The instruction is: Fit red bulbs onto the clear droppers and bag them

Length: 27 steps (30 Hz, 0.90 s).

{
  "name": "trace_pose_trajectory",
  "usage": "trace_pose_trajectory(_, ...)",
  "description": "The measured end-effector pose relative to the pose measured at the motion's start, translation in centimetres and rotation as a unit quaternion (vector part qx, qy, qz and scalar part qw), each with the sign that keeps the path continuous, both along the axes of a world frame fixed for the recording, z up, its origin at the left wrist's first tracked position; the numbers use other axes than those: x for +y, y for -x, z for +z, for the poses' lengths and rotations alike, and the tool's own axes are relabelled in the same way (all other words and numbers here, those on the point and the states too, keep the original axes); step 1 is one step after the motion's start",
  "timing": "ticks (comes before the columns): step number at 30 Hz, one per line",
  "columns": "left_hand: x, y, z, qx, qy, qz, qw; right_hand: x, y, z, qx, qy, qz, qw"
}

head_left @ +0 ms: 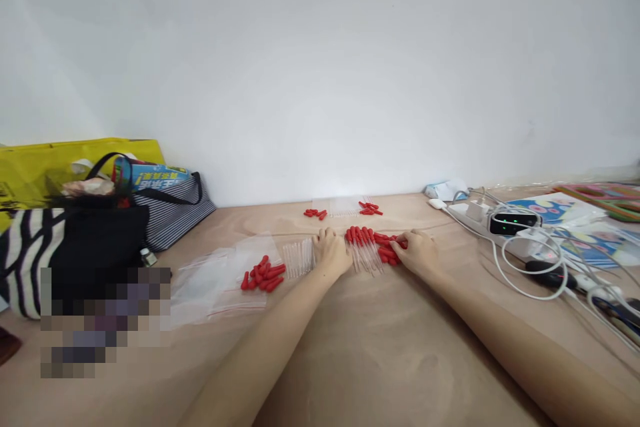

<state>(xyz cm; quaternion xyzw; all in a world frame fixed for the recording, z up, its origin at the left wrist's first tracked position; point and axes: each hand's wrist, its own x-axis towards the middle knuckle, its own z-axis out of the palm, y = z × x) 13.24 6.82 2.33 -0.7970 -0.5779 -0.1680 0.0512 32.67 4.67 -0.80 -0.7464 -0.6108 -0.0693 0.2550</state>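
Observation:
A row of clear droppers with red rubber bulbs (364, 248) lies on the tan table top (350, 347) between my two hands. My left hand (330, 251) rests knuckles-up at the row's left edge, fingers curled down. My right hand (417, 251) sits at the right edge, fingers curled over several red-bulbed droppers. Bare clear tubes (299, 257) lie just left of my left hand. A pile of loose red bulbs (263, 275) sits further left on a clear zip bag (220, 277).
More red bulbs (315, 213) and assembled droppers (370, 208) lie near the wall. A striped bag (173, 210) and a black-and-white bag (75, 240) stand at the left. A power strip (475, 211), cables (530, 260) and printed sheets (560, 207) crowd the right.

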Motion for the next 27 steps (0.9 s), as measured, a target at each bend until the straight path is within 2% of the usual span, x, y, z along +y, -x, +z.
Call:
trace_pose_trajectory(6,0.2,-1.1,0.5,0.045,0.018,0.03,0.998,-0.1,0.2,-0.4,0.021,-0.034,-0.001,0.999)
trace_pose_trajectory(11,0.5,-1.8,0.4,0.065,0.035,0.057,0.996,-0.5,0.7,-0.8,0.042,-0.088,0.004,0.995)
trace_pose_trajectory(14,0.5,-2.1,0.6,0.072,0.042,0.067,0.994,-0.7,0.9,-0.9,0.074,-0.127,0.038,0.988)
trace_pose_trajectory(17,0.0,-1.5,1.6,0.076,0.038,0.059,0.995,-1.1,1.2,-0.9,0.12,-0.162,0.11,0.973)
trace_pose_trajectory(20,-1.7,0.7,2.7,0.084,0.022,0.025,0.996,-1.8,1.7,-0.7,0.144,-0.161,0.225,0.95)
trace_pose_trajectory(22,-3.3,3.1,2.8,0.092,0.016,-0.007,0.996,-2.5,2.4,-0.6,0.131,-0.138,0.3,0.935)
trace_pose_trajectory(24,-4.9,5.8,2.1,0.107,-0.008,-0.067,0.992,-3.4,3.3,-0.5,0.105,-0.106,0.365,0.919)
trace_pose_trajectory(27,-6.6,9.6,0.0,0.1,-0.04,-0.16,0.981,-4.6,4.6,-0.3,0.067,-0.062,0.427,0.9)
